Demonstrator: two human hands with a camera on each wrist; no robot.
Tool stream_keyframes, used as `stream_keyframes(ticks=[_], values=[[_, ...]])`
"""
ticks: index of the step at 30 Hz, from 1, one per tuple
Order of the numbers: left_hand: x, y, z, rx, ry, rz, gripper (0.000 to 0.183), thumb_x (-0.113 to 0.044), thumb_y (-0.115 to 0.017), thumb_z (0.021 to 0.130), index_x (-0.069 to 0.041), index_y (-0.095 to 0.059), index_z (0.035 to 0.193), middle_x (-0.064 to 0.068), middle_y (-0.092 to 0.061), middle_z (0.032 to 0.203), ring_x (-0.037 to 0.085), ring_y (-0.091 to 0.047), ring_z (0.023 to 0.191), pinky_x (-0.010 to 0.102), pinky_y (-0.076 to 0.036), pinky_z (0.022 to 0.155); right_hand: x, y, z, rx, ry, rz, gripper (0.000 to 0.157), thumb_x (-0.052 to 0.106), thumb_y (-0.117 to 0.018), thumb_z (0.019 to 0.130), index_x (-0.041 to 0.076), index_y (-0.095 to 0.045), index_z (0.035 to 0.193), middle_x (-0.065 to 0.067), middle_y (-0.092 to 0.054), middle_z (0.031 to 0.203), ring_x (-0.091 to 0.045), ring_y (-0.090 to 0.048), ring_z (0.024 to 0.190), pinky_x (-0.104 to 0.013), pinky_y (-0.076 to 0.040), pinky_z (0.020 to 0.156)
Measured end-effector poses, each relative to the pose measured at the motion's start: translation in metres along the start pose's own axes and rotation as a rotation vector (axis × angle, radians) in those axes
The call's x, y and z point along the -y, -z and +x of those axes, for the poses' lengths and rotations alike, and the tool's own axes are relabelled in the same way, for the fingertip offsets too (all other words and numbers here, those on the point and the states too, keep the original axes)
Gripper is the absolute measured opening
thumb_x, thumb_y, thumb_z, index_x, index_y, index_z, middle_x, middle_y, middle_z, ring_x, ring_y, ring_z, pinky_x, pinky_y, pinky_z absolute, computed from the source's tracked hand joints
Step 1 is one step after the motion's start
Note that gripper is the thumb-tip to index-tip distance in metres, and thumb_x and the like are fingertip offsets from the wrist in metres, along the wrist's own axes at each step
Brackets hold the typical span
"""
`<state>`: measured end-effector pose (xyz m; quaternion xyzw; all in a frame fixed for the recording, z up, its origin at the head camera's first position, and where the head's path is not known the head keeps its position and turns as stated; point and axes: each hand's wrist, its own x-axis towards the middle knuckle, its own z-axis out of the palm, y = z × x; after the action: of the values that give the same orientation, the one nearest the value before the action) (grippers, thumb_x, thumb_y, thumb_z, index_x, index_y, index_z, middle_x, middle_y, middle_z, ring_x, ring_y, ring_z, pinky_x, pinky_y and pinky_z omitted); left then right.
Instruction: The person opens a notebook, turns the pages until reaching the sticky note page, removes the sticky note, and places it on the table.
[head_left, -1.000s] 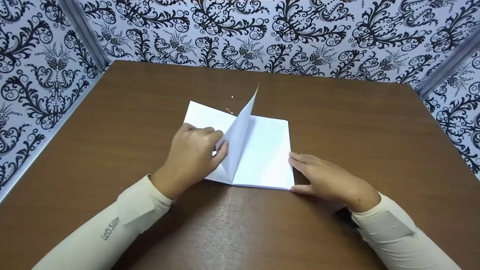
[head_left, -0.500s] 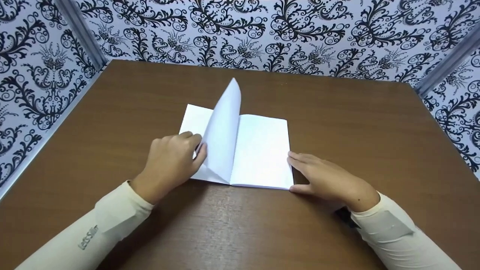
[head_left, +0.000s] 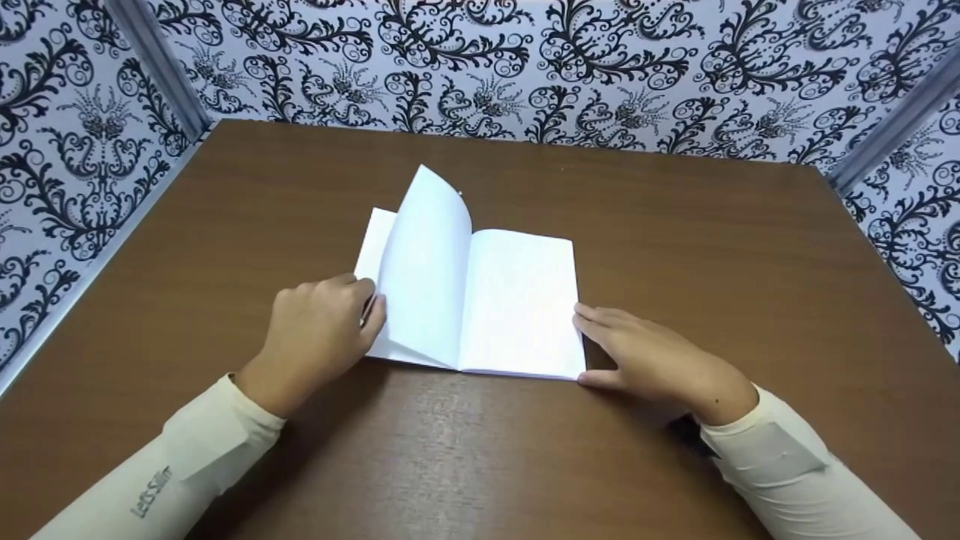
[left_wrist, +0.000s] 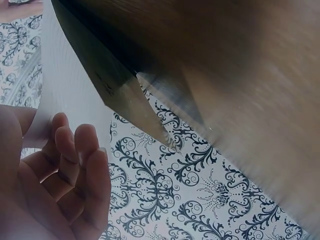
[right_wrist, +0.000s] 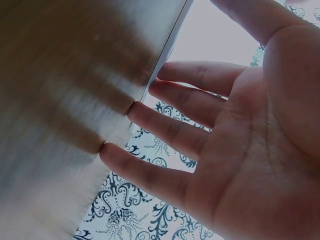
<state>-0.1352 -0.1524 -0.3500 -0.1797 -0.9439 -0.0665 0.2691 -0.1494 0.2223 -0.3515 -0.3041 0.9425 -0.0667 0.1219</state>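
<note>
A notebook (head_left: 521, 307) with blank white pages lies spread on the brown table. One lifted leaf (head_left: 425, 262) curves up from the spine and leans to the left, its far corner raised. My left hand (head_left: 319, 322) pinches the near outer part of that leaf between thumb and curled fingers, over the left half. In the left wrist view the page (left_wrist: 67, 75) runs between thumb and fingers, and a cover appears beyond it. At the notebook's right edge my right hand (head_left: 649, 356) rests with extended fingers and thumb touching the side. Its fingertips (right_wrist: 112, 152) meet the tabletop.
The brown wooden table (head_left: 675, 225) extends around the notebook on all sides. Behind it and at both sides stand panels (head_left: 480, 67) with a black scroll pattern on white. Grey strips (head_left: 157, 67) mark the corners.
My left hand has moved left and slightly nearer, drawing the leaf from near upright over toward the left side. The right hand has stayed at the right edge.
</note>
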Motion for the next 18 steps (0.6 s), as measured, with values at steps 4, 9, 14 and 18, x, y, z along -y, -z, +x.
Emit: stream_keyframes(ticks=[4, 9, 14, 18], values=[[0.002, 0.001, -0.002, 0.018, 0.008, 0.011, 0.038, -0.016, -0.066, 0.086, -0.011, -0.045, 0.055, 0.003, -0.045, 0.051, 0.017, -0.031, 0.044, 0.034, -0.026, 0.037, 0.0, 0.0, 0.0, -0.001, 0.004, -0.001, 0.075, 0.038, -0.069, 0.093, -0.003, -0.041, 0.149, -0.02, -0.038, 0.157, -0.041, -0.038, 0.144, -0.057, -0.035, 0.113], [0.003, 0.003, -0.006, 0.038, 0.001, 0.025, 0.037, -0.013, -0.066, 0.083, -0.012, -0.042, 0.054, 0.002, -0.041, 0.051, 0.016, -0.029, 0.044, 0.033, -0.024, 0.037, 0.0, 0.0, 0.0, -0.003, 0.009, -0.003, 0.075, 0.038, -0.069, 0.093, -0.003, -0.041, 0.149, -0.021, -0.038, 0.157, -0.041, -0.038, 0.144, -0.057, -0.035, 0.113], [0.005, 0.002, -0.009, 0.056, -0.012, 0.051, 0.035, -0.012, -0.066, 0.078, -0.01, -0.043, 0.053, 0.003, -0.044, 0.05, 0.018, -0.033, 0.041, 0.036, -0.027, 0.035, 0.0, 0.0, 0.0, -0.004, 0.011, -0.001, 0.075, 0.038, -0.068, 0.093, -0.003, -0.041, 0.149, -0.021, -0.038, 0.157, -0.041, -0.038, 0.144, -0.057, -0.035, 0.113], [0.007, -0.001, -0.011, 0.092, -0.004, 0.072, 0.034, -0.012, -0.068, 0.078, -0.01, -0.045, 0.053, 0.004, -0.044, 0.049, 0.018, -0.033, 0.041, 0.037, -0.027, 0.035, 0.0, 0.0, 0.0, 0.0, 0.008, 0.001, 0.075, 0.039, -0.068, 0.094, -0.002, -0.04, 0.15, -0.021, -0.038, 0.158, -0.041, -0.038, 0.145, -0.057, -0.035, 0.113]])
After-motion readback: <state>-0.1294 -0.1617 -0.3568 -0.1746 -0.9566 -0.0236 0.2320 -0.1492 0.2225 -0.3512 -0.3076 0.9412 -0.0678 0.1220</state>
